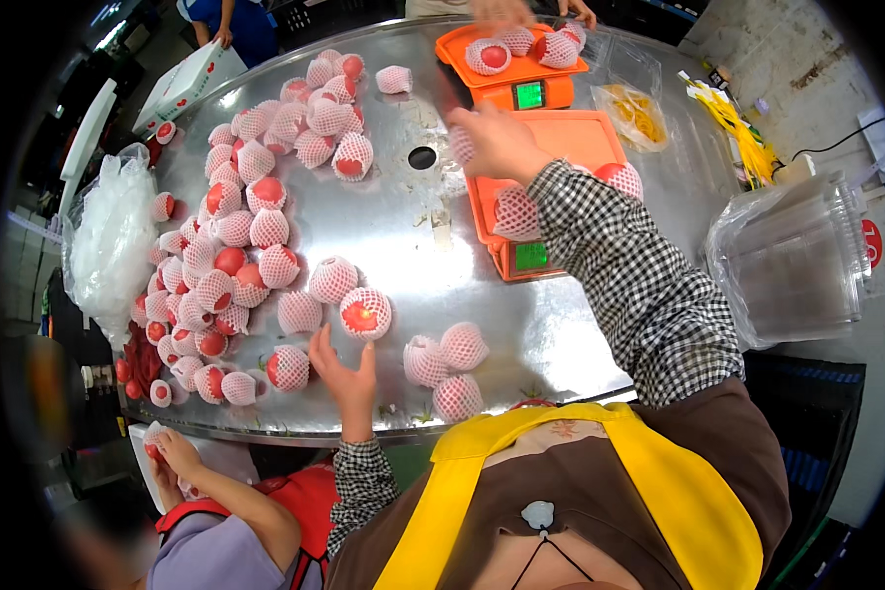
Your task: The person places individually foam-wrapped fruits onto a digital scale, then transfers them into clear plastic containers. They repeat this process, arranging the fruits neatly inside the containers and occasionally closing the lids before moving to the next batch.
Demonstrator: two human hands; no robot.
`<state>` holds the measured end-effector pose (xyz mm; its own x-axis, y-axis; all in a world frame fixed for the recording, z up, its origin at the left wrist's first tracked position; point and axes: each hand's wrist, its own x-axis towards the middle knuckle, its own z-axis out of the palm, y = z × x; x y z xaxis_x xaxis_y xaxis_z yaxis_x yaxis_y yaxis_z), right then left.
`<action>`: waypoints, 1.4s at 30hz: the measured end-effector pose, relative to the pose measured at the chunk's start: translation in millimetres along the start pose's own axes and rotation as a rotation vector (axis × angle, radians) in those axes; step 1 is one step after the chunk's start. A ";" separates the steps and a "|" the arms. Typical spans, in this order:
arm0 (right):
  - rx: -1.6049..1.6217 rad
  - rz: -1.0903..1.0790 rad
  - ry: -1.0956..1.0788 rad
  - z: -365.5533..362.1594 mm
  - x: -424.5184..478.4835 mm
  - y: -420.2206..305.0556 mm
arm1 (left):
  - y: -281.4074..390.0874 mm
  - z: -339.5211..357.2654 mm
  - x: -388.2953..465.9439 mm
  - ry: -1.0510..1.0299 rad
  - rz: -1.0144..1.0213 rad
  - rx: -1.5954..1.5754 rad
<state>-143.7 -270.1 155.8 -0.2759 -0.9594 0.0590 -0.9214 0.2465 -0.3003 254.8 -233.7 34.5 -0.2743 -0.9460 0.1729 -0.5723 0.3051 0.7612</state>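
My right hand (505, 144) grips a tomato in a white foam net (461, 146), blurred, above the left edge of the nearer orange digital scale (571, 131). A netted tomato (515, 214) sits on that scale's tray left of my forearm, and another netted tomato (625, 179) shows past it. My left hand (348, 380) holds nothing, thumb and fingers spread, low over the metal table (405, 258). Just beyond its fingertips rests a netted tomato with its red top bare (365, 313). Three netted tomatoes (461, 346) lie together to its right.
Many netted tomatoes (214, 291) cover the table's left side. Another person's hands (505, 11) are at a second orange scale (505, 70). Below left, a co-worker's hands (177, 457) hold a netted tomato. Clear plastic containers (789, 258) stand right; a bag of rubber bands (634, 118) lies beyond.
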 end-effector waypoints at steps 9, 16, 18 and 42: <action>-0.164 -0.151 0.430 -125.5 -61.6 96.9 | 3.1 -14.8 -15.4 0.045 0.138 0.119; -1.170 0.461 0.810 -362.7 -343.4 347.8 | 41.0 18.1 -38.8 -0.069 0.316 0.038; -0.869 0.972 0.420 -346.7 -394.3 363.4 | 57.5 27.1 -54.1 -0.131 0.414 0.039; -0.846 0.307 0.754 -351.3 -440.9 335.4 | 110.2 110.7 -147.1 -0.246 0.433 0.020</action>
<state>-427.2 283.8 363.6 -0.3486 -0.5895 0.7286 -0.5982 0.7384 0.3112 146.5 -48.8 23.8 -0.6628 -0.6786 0.3164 -0.3793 0.6687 0.6396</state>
